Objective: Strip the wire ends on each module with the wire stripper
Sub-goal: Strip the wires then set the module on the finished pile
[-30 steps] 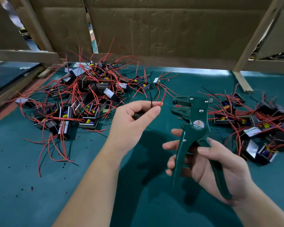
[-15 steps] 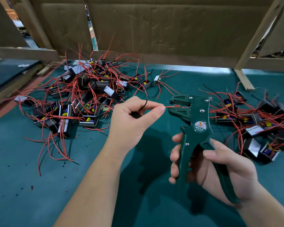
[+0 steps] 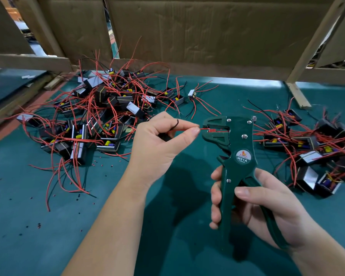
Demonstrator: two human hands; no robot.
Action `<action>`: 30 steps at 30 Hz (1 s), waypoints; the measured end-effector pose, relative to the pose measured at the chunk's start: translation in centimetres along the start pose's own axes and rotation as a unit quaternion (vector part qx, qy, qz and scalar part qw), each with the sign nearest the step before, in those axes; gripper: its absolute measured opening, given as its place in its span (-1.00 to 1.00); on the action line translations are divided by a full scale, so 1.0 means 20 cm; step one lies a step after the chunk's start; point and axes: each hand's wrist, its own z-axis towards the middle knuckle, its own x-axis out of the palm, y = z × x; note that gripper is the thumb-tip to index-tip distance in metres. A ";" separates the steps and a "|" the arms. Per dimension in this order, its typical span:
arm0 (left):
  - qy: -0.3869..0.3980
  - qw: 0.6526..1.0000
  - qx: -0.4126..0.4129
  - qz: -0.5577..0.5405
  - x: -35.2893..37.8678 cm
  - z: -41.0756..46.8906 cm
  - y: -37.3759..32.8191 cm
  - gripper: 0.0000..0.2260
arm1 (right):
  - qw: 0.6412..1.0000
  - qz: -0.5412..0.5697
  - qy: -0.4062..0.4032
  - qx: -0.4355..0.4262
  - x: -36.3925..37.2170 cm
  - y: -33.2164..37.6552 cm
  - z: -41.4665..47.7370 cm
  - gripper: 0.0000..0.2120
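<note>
Pinching a red wire [image 3: 184,130] btwn thumb & forefinger, the left hand [image 3: 155,148] is holding its tip in the stripper [image 3: 239,141] jaws; the right hand [image 3: 267,206] is gripping both handles.

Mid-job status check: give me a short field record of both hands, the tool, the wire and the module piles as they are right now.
Left hand: pinches thin red wire between thumb and forefinger
Right hand: grips both handles of dark green metal wire stripper, head up
Wire end: lies level between the stripper's jaws
Left pile: tangled black box modules with red leads, on teal mat
Right pile: similar modules, right of the stripper
Debris: small red and black insulation bits on the mat
</note>
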 end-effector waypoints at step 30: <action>0.008 1.000 0.005 0.004 -0.01 0.00 0.01 -0.88 | 1.000 0.004 0.000 0.002 0.01 0.00 0.00 -0.54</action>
